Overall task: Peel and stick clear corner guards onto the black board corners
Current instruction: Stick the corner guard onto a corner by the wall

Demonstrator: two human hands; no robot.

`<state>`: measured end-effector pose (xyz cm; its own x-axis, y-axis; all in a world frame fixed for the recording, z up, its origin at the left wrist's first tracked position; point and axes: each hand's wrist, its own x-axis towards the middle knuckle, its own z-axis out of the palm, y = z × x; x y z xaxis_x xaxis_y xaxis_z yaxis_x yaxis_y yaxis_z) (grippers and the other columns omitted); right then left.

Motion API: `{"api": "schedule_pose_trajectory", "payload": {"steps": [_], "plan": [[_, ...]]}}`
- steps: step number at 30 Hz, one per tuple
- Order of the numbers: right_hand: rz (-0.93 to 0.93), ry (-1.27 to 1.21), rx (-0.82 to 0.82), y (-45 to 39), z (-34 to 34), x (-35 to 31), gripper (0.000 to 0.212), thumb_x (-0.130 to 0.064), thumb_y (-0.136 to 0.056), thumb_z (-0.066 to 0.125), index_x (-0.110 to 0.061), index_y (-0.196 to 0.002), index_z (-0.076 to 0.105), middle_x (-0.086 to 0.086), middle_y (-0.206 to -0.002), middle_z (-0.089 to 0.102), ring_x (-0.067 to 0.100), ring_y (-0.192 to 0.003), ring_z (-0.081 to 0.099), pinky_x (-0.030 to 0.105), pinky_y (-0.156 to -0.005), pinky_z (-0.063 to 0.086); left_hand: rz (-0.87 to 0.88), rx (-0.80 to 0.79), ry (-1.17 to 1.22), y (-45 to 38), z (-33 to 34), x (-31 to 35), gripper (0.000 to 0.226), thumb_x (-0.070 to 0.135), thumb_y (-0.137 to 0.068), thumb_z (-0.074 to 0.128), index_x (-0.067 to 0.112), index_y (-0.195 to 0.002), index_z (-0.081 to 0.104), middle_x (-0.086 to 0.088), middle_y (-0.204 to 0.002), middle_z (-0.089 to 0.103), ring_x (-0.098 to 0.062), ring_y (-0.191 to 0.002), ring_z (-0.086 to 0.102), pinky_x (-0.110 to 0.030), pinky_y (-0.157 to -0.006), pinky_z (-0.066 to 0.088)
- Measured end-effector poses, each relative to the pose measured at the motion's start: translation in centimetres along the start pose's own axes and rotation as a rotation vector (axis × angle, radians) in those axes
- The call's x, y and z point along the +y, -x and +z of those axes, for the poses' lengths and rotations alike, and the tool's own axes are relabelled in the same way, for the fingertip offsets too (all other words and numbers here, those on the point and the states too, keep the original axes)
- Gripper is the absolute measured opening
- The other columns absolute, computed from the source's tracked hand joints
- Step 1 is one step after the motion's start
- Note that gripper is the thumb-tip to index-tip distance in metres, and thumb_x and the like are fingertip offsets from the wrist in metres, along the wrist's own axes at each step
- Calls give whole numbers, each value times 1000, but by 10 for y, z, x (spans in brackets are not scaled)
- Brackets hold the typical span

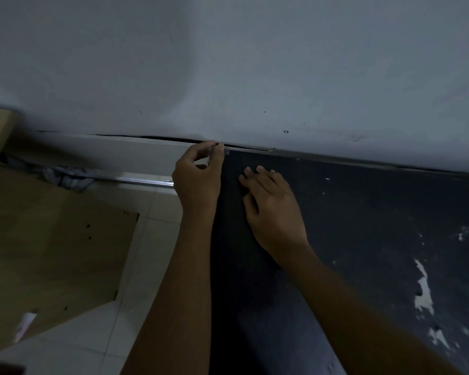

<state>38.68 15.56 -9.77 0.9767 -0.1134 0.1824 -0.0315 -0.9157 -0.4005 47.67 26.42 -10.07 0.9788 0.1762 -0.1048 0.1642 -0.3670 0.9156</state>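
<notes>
The black board (pixel 349 226) lies flat, filling the right half of the head view, its far edge against the pale wall. At its far left corner sits a small clear corner guard (pixel 226 150), hard to make out in the dim light. My left hand (pixel 198 177) is at that corner, and its thumb and fingertips pinch the guard against the board's edge. Just to the right, my right hand (pixel 271 207) rests flat on the board's surface with the fingers straight and pointing toward the wall.
A tan wooden panel (pixel 52 239) with small holes lies on the pale tiled floor (pixel 152 239) at the left. A crumpled cloth (pixel 65 175) and a metal rail (pixel 141 182) lie by the wall. White chipped patches (pixel 423 290) mark the board at the right.
</notes>
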Motion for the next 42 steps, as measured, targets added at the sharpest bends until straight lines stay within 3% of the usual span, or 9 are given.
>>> {"api": "schedule_pose_trajectory", "payload": {"steps": [4, 11, 16, 21, 25, 29, 33, 38, 42], "plan": [[2, -11, 2, 1, 0, 0, 42, -19, -94, 39, -4, -122, 66, 13, -129, 65, 29, -125, 57, 35, -114, 30, -33, 1, 15, 2, -2, 4, 29, 41, -89, 75, 26, -113, 74, 10, -111, 71, 7, -88, 62, -4, -69, 49], [-4, -7, 2, 1, 1, 1, 34, -11, -91, 53, -4, -122, 66, 14, -130, 64, 30, -126, 57, 36, -114, 30, -175, 42, 41, 8, -4, 8, 73, 53, -77, 83, 34, -137, 47, 11, -119, 57, -3, -93, 59, -20, -71, 49], [-7, -10, 6, 1, 1, 2, 34, -10, -91, 54, -3, -122, 66, 14, -129, 65, 29, -125, 57, 28, -115, 19, -250, 224, 249, 9, -7, 8, 38, 48, -100, 56, 24, -129, 59, 4, -117, 65, -11, -97, 63, -28, -77, 50], [-9, -21, 15, 1, 1, 2, 34, -11, -90, 54, -3, -121, 67, 14, -128, 66, 29, -124, 58, 27, -115, 19, -282, 309, 286, 11, -9, 9, 35, 44, -104, 39, 28, -112, 69, 7, -109, 70, -20, -106, 65, -47, -97, 54], [-15, -17, 12, 1, 0, 2, 34, -10, -90, 55, -3, -121, 66, 14, -128, 65, 30, -124, 58, 25, -115, 16, -188, 241, 213, 9, -6, 9, 32, 47, -105, 44, 29, -103, 70, 15, -98, 68, -3, -91, 63, -28, -84, 52], [-9, -27, 5, 1, 0, 2, 34, -9, -90, 59, -4, -123, 66, 14, -130, 64, 29, -126, 57, 26, -114, 17, -114, 130, 89, 5, -4, 1, 16, 36, -98, 64, 29, -112, 70, 14, -107, 67, 22, -79, 56, -4, -68, 44], [-13, -29, 0, 1, 1, 2, 34, -10, -91, 57, -4, -123, 66, 14, -130, 64, 29, -126, 56, 28, -115, 20, -52, 161, 68, 5, -4, 0, 16, 28, -96, 67, 27, -112, 72, 8, -111, 70, 7, -92, 61, -4, -74, 47], [-15, -45, 12, 1, 1, 3, 35, -11, -91, 54, -3, -122, 66, 15, -129, 64, 31, -126, 56, 38, -113, 32, 185, 119, -54, 6, 1, -2, 21, 17, -102, 56, 23, -116, 72, 8, -116, 68, -6, -105, 61, -17, -89, 50], [-12, -57, 24, 1, 2, 3, 33, -10, -90, 54, -3, -120, 67, 15, -128, 65, 32, -125, 57, 41, -112, 36, 306, 67, -272, 6, 6, -3, 32, 8, -102, 48, 26, -109, 74, 5, -117, 68, -20, -107, 59, -1, -85, 32]]}}
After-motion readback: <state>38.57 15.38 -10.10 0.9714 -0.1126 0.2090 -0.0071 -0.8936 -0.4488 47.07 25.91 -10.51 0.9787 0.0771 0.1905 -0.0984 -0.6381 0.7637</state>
